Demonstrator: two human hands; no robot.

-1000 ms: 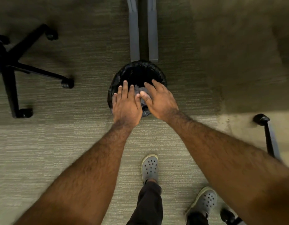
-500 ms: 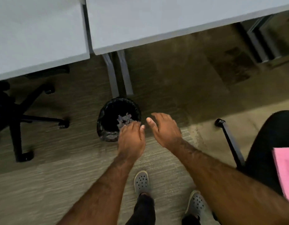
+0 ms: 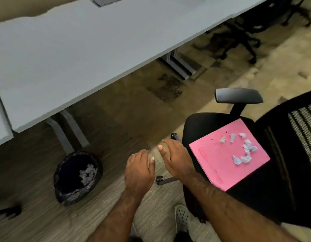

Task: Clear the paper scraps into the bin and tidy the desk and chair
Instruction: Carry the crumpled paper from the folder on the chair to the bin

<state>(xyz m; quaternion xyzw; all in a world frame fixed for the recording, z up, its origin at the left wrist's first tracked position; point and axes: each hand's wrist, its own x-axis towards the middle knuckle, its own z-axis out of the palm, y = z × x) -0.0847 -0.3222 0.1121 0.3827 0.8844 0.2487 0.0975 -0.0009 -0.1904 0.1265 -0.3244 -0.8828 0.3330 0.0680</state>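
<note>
Hovering side by side above the carpet, the left hand [image 3: 140,172] and the right hand [image 3: 177,161] are both empty, their fingers [image 3: 166,149] loosely spread and a little curled, holding nothing. They are between the bin [image 3: 78,177], which stands on the floor to the left under the edge of the worktop [image 3: 81,55], and the chair [image 3: 238,154] to the right.

Some crumpled paper already lies inside the bin, against its dark liner. More paper scraps [image 3: 243,151] lie on a pink folder [image 3: 221,159], which rests flat on the seat of the chair. These scraps are small, pale, crumpled bits gathered toward the far right corner of the folder, some touching each other, some a little apart.

I judge that the scraps are very light and soft, so they will not resist a pinch, but they can roll or blow off with a quick movement. Picking them one by one looks slow. The folder seems thin and somewhat bendable; taken by two opposite edges and kept level, or bent slightly into a trough, it could carry all scraps at once to the bin. If it tilts, the scraps will probably slide off onto the seat or floor. The part of the worktop in view has no scraps on it.
</note>
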